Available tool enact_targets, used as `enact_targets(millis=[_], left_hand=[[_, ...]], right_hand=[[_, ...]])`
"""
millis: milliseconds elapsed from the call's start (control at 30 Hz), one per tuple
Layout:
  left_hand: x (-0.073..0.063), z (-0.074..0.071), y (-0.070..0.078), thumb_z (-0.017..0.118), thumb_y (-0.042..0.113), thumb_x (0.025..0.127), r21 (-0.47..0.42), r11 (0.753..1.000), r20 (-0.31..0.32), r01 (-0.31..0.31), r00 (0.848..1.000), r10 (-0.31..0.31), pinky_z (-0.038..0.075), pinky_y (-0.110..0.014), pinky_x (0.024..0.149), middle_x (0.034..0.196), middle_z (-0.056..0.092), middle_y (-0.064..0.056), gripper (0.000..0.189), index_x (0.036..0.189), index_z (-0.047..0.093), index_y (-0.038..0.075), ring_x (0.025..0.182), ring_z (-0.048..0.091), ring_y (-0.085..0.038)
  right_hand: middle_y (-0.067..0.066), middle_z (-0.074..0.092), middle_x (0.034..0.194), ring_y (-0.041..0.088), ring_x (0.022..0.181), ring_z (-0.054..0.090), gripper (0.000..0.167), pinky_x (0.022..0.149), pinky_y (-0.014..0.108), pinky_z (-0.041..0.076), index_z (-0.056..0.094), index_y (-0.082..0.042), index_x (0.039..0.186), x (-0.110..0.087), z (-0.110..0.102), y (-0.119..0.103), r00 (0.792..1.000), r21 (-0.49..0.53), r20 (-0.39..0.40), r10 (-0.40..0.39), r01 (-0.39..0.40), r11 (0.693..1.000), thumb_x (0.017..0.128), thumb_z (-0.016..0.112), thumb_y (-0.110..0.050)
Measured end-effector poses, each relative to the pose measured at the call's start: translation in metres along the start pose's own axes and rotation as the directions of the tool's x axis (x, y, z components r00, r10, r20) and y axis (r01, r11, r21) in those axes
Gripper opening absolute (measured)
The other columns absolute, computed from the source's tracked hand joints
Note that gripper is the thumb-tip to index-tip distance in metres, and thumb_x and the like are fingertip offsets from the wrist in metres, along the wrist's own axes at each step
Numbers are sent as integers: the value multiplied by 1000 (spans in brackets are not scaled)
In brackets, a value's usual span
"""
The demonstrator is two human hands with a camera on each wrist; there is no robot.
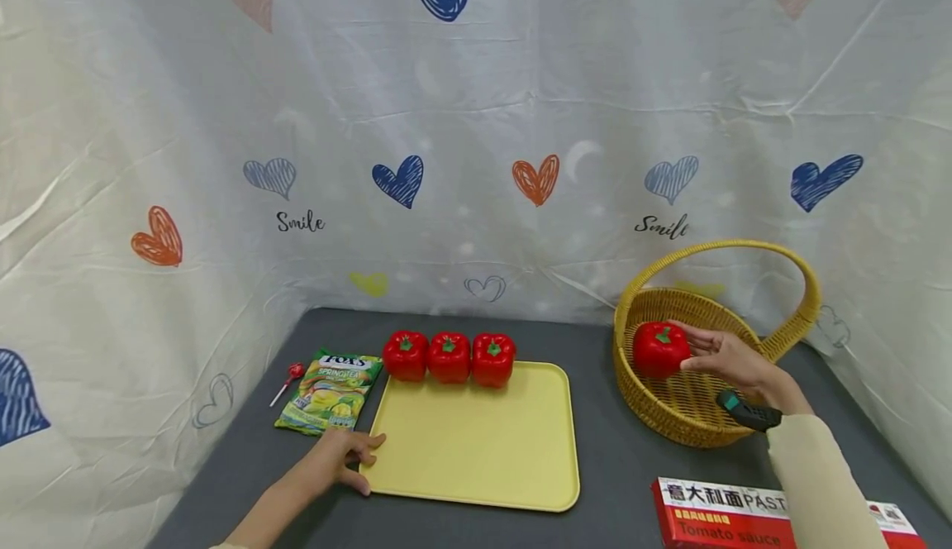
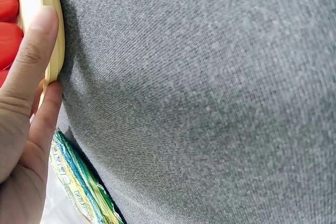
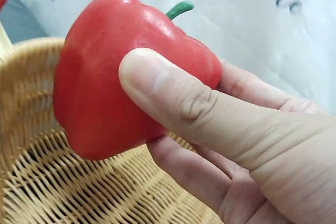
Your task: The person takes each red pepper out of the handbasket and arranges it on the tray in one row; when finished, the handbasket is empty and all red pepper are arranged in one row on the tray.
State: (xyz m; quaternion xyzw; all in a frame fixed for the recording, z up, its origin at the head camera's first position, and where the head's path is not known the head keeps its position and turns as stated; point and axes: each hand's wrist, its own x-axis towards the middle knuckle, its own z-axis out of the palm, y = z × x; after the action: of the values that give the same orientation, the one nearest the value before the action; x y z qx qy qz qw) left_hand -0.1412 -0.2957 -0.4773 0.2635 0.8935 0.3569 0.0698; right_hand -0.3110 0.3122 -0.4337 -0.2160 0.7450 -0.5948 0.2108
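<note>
My right hand (image 1: 725, 359) pinches a red bell pepper (image 1: 660, 349) with a green stem, thumb on the near side and fingers behind. In the head view that pepper overlaps the inside of a yellow wicker basket (image 1: 632, 392) with a tall handle; in the right wrist view the woven bottom shows below it. My left hand (image 1: 335, 458) holds the near left corner of a pale yellow tray (image 1: 476, 450), thumb at the front edge and fingers over the left rim. Three more red bell peppers (image 1: 449, 357) stand in a row along the tray's far left edge.
Left of the tray lie a green and yellow FOX'S candy bag (image 1: 330, 392) and a red lollipop (image 1: 296, 370). A red and white pasta box (image 1: 721, 508) lies at the front right, partly under my right sleeve. A white curtain with hearts (image 1: 476, 202) hangs behind the grey table.
</note>
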Motion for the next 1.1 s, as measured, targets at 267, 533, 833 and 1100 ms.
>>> enact_targets(millis=[267,533,833,1100], left_hand=[[-1,0,-4,87,19,58,-38,999,1,37,999,-37,55,-28,76,113,60,-33,36,83,73,-3,104,61,-39],[-1,1,-4,87,20,58,-39,999,-5,35,999,-35,55,-29,76,113,60,-33,35,82,73,-2,103,62,-39],[-1,0,-3,87,17,58,-65,997,7,48,999,-48,55,-29,77,114,58,-34,33,81,72,-2,103,62,-37],[-1,1,-3,88,15,57,-60,998,-4,30,1000,-30,55,-29,77,113,59,-35,32,80,71,-1,104,61,-40]], right_hand=[[-17,61,123,0,111,58,60,84,31,53,35,-1,147,-15,10,-21,992,-3,44,-114,114,993,91,57,7],[-15,59,128,2,115,57,59,85,30,52,38,-5,146,-26,27,-44,986,35,80,-145,142,989,91,55,9],[-16,60,124,2,112,58,59,85,32,53,45,-9,143,-17,61,-60,992,97,84,-97,88,991,89,62,6],[-10,57,130,-1,114,55,70,87,33,52,30,11,143,11,92,-57,991,74,97,-95,88,993,85,67,4]])
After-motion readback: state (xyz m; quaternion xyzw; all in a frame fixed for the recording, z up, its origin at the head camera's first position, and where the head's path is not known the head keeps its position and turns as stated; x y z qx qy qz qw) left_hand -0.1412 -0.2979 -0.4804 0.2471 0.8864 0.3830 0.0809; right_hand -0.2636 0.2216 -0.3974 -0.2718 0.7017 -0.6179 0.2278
